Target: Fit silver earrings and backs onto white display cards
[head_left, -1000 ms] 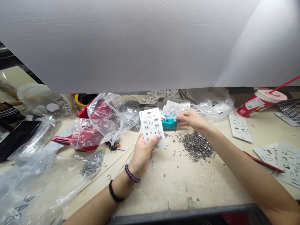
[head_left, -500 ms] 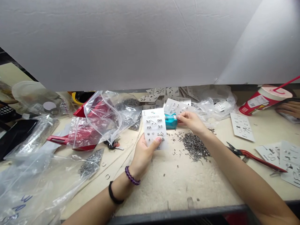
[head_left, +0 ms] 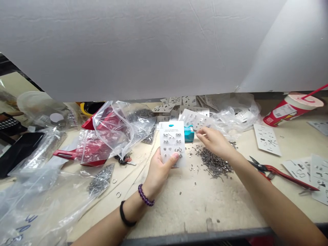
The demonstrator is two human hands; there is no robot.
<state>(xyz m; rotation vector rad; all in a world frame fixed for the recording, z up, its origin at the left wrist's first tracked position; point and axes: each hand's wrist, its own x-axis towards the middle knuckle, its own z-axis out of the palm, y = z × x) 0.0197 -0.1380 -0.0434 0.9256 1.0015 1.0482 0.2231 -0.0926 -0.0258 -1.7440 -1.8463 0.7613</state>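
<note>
My left hand [head_left: 162, 167] grips a white earring card [head_left: 172, 131] upright, thumb across its lower front; rows of small metal studs are fixed to it. Just behind the card's right edge stands a teal tape dispenser [head_left: 189, 134], partly hidden. My right hand [head_left: 215, 141] is right of the dispenser and apart from it. Its thumb and forefinger are drawn together, and whatever is between them is too small to make out. Below the right hand lies a heap of small metal earring pieces [head_left: 216, 163], with loose ones scattered to its left.
More filled cards [head_left: 197, 118] pile up at the back. Red-handled pliers [head_left: 282, 173] and other cards [head_left: 267, 139] lie at right, near a red drink cup [head_left: 292, 108]. Plastic bags [head_left: 123, 126] and a red scoop [head_left: 66, 154] crowd the left. A white panel [head_left: 153, 48] hangs overhead.
My right hand has come away from the tape dispenser, slightly right and down. The card in my left hand shows more squarely, and a teal spot now appears in its top hole.
</note>
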